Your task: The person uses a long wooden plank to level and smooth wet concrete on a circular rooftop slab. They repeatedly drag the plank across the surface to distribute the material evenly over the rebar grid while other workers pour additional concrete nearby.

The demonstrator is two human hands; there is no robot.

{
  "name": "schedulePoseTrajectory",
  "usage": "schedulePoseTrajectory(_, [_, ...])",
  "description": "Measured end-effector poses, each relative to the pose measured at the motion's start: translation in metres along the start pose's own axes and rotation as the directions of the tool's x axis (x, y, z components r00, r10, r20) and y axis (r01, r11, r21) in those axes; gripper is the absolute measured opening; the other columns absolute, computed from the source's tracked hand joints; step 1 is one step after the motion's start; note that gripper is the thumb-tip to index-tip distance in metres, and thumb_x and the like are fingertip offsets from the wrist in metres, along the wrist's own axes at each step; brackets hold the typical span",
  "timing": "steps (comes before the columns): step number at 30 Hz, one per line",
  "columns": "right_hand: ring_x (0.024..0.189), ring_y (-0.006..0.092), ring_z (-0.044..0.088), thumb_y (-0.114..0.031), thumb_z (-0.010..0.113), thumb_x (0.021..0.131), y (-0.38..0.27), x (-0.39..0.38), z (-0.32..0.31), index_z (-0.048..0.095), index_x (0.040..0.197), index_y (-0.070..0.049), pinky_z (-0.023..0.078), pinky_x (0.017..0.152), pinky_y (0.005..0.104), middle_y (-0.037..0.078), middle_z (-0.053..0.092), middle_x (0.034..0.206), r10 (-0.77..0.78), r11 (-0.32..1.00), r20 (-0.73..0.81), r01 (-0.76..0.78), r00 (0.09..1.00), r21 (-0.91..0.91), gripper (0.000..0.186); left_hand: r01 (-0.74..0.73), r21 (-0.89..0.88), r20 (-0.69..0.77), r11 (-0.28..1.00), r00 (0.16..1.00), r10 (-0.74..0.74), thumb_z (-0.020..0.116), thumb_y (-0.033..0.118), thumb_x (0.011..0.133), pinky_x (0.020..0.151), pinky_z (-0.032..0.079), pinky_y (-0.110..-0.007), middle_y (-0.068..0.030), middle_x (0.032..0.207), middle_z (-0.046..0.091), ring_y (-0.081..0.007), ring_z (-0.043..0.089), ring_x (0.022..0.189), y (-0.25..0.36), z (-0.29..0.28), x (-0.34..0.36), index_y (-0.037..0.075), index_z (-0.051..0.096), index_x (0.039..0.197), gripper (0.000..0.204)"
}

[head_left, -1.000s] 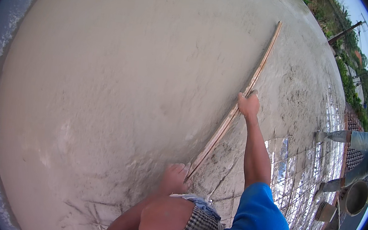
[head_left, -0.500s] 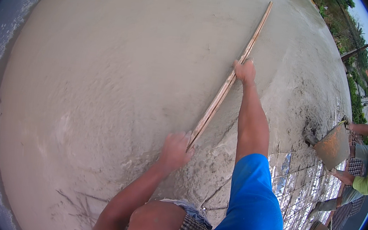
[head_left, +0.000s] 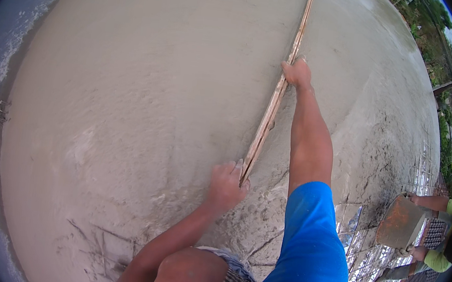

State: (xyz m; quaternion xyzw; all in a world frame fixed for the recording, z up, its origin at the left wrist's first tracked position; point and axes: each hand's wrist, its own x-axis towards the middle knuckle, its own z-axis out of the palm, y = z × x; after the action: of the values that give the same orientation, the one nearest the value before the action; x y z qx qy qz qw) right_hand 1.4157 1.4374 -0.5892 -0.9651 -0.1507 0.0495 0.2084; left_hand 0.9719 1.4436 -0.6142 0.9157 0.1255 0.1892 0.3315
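Observation:
A long, narrow wooden screed board [head_left: 265, 126] lies across the wet grey concrete [head_left: 116, 73], running from near the middle of the view away to the far edge. Its near end is in the grip of my left hand [head_left: 226, 185], fingers wrapped round it. Farther along, my right hand [head_left: 299, 73] holds the board from its right side, arm stretched out. The concrete is smooth on the left and far side, rougher close to my left hand and on the right. The board's far tip is cut off by the top of the view.
Bare reinforcing bars [head_left: 350, 222] show at the right, and more bars [head_left: 105, 244] poke from the concrete at lower left. On the right a co-worker in a yellow-green sleeve [head_left: 438, 261] holds a stained bucket-like container [head_left: 399, 222]. My bent knee [head_left: 188, 273] is at the bottom.
The board's far end has swung left and away, while its near end has shifted slightly right, both hands moving with it. The co-worker's container has moved nearer, away from the dumped concrete.

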Motion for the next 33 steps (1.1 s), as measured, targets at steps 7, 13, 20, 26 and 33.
schedulePoseTrajectory(7, [0.118, 0.0445, 0.069, -0.047, 0.073, 0.086, -0.058, 0.002, 0.026, 0.065, 0.127, 0.012, 0.054, 0.102, 0.0478, 0.032, 0.071, 0.123, -0.125, 0.992, 0.076, 0.125, 0.989, 0.014, 0.072, 0.098, 0.015, -0.043, 0.995, 0.994, -0.097, 0.08, 0.021, 0.081, 0.089, 0.045, -0.049, -0.0166, 0.101, 0.062, -0.035, 0.061, 0.098, 0.004, -0.008, -0.008, -0.011, 0.065, 0.126, 0.057])
schedulePoseTrajectory(13, [0.121, 0.0438, 0.067, -0.047, 0.072, 0.088, -0.105, -0.019, 0.048, 0.062, 0.132, 0.013, 0.054, 0.104, 0.0474, 0.033, 0.07, 0.126, -0.194, 0.981, 0.124, 0.193, 0.973, 0.019, 0.075, 0.158, 0.023, -0.116, 0.987, 0.981, -0.155, 0.08, 0.021, 0.082, 0.087, 0.045, -0.048, -0.0159, 0.097, 0.062, -0.0344, 0.062, 0.096, -0.007, -0.02, -0.03, -0.01, 0.067, 0.124, 0.054])
schedulePoseTrajectory(20, [0.119, 0.0454, 0.068, -0.046, 0.074, 0.088, -0.153, -0.065, 0.069, 0.062, 0.13, 0.015, 0.054, 0.104, 0.0485, 0.033, 0.07, 0.123, -0.281, 0.96, 0.195, 0.277, 0.94, 0.049, 0.075, 0.247, 0.114, -0.161, 0.962, 0.96, -0.228, 0.081, 0.021, 0.08, 0.084, 0.044, -0.049, -0.0148, 0.094, 0.06, -0.0351, 0.06, 0.091, -0.005, -0.035, -0.072, -0.01, 0.066, 0.127, 0.059])
schedulePoseTrajectory(26, [0.117, 0.0455, 0.068, -0.045, 0.074, 0.089, -0.194, -0.099, 0.084, 0.066, 0.123, 0.013, 0.055, 0.103, 0.0487, 0.033, 0.071, 0.119, -0.349, 0.937, 0.278, 0.339, 0.895, 0.084, 0.068, 0.322, 0.079, -0.202, 0.943, 0.932, -0.301, 0.082, 0.024, 0.082, 0.087, 0.045, -0.049, -0.0171, 0.098, 0.064, -0.0373, 0.061, 0.095, -0.006, -0.041, -0.102, -0.007, 0.069, 0.122, 0.052])
schedulePoseTrajectory(33, [0.116, 0.0454, 0.068, -0.043, 0.074, 0.09, -0.243, -0.136, 0.105, 0.067, 0.121, 0.013, 0.055, 0.103, 0.0487, 0.033, 0.071, 0.119, -0.395, 0.918, 0.282, 0.387, 0.874, 0.086, 0.064, 0.378, 0.042, -0.281, 0.925, 0.893, -0.353, 0.084, 0.022, 0.08, 0.089, 0.046, -0.048, -0.017, 0.097, 0.066, -0.0364, 0.064, 0.095, -0.019, -0.059, -0.132, -0.007, 0.07, 0.122, 0.053])
